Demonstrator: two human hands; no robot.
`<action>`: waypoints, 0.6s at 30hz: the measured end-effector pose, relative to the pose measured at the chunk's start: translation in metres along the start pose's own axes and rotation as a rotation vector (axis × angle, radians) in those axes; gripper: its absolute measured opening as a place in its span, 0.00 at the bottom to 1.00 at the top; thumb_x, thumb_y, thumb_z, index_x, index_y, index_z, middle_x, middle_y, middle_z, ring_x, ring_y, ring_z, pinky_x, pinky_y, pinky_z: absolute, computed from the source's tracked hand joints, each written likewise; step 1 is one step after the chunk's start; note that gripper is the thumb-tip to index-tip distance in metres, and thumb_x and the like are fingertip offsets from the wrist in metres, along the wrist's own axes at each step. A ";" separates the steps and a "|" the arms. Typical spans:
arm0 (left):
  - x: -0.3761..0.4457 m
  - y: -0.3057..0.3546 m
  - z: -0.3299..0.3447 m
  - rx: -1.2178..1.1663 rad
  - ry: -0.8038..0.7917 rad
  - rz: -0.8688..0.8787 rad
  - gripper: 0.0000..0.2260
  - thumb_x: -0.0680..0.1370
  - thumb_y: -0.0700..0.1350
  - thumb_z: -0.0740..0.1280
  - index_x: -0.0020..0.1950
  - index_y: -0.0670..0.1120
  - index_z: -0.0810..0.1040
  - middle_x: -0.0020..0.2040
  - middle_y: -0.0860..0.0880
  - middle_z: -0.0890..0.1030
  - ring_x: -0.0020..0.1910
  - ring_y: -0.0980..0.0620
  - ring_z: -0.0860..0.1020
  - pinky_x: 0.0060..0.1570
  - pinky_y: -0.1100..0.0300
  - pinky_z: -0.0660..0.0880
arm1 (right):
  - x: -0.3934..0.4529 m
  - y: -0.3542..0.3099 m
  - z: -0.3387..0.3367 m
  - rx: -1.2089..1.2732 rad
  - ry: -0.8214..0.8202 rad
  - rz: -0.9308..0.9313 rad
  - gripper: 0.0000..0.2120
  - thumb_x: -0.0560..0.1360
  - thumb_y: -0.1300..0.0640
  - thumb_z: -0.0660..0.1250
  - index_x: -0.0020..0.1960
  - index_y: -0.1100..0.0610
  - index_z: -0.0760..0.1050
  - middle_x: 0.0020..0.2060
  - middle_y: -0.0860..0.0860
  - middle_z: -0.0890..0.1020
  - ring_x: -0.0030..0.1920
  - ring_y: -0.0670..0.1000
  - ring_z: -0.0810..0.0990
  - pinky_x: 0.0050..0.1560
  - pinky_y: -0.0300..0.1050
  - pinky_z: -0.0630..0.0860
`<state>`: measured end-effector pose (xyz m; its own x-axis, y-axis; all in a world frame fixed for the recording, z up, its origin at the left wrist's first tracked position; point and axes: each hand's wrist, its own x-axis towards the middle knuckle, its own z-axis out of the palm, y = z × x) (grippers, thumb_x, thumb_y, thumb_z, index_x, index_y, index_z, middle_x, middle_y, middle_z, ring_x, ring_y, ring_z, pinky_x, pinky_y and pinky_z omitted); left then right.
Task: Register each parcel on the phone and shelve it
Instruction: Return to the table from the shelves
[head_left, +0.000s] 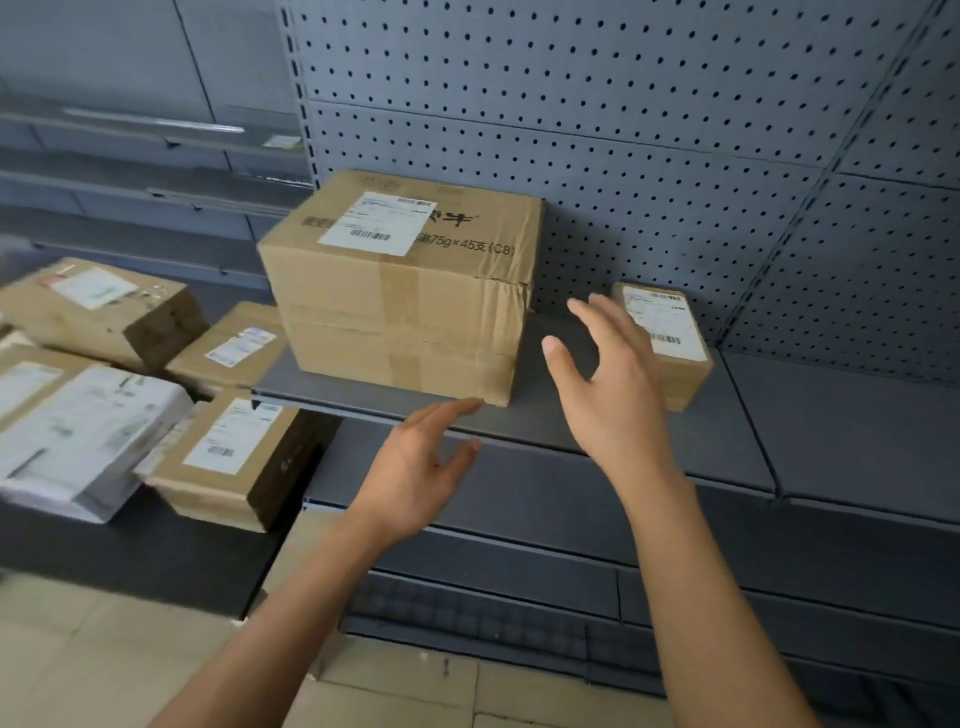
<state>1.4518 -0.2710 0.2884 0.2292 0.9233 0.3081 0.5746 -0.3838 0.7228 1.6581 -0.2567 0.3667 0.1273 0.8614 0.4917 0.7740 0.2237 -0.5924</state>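
A large brown cardboard parcel (400, 291) with a white shipping label rests on the grey metal shelf (737, 447). To its right stands a small brown parcel (675, 343) with a label on top. My left hand (421, 467) hovers open just below the big parcel's front right corner, fingertips near it. My right hand (608, 384) is open between the two parcels, in front of the small one, holding nothing. No phone is visible.
On a lower platform (156, 556) at left lie several more parcels: brown boxes (228, 462) and a white mailer bag (78, 441). A grey pegboard (597, 130) backs the shelf. Lower shelf tiers (519, 561) and a tiled floor (104, 665) are below.
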 end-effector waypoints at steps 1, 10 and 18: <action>-0.010 -0.005 -0.015 0.013 0.022 -0.023 0.19 0.81 0.47 0.68 0.72 0.50 0.75 0.68 0.54 0.79 0.67 0.54 0.75 0.65 0.55 0.72 | -0.008 -0.012 0.005 0.016 -0.017 -0.033 0.21 0.82 0.47 0.65 0.73 0.53 0.74 0.74 0.49 0.72 0.74 0.50 0.66 0.74 0.47 0.61; -0.114 -0.056 -0.152 0.094 0.224 -0.232 0.19 0.81 0.51 0.67 0.72 0.59 0.73 0.69 0.57 0.76 0.64 0.60 0.73 0.63 0.61 0.72 | -0.077 -0.119 0.086 0.159 -0.263 -0.240 0.20 0.81 0.51 0.69 0.71 0.56 0.75 0.70 0.51 0.76 0.71 0.52 0.71 0.72 0.47 0.67; -0.215 -0.085 -0.240 0.150 0.453 -0.405 0.17 0.80 0.54 0.67 0.69 0.62 0.73 0.68 0.64 0.75 0.63 0.55 0.76 0.61 0.51 0.77 | -0.119 -0.212 0.154 0.238 -0.497 -0.345 0.24 0.80 0.49 0.69 0.74 0.52 0.72 0.73 0.49 0.73 0.74 0.49 0.68 0.73 0.51 0.69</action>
<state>1.1651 -0.4401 0.3095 -0.3669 0.8862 0.2828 0.6579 0.0323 0.7524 1.3835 -0.3366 0.3356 -0.4505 0.8176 0.3586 0.5532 0.5709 -0.6066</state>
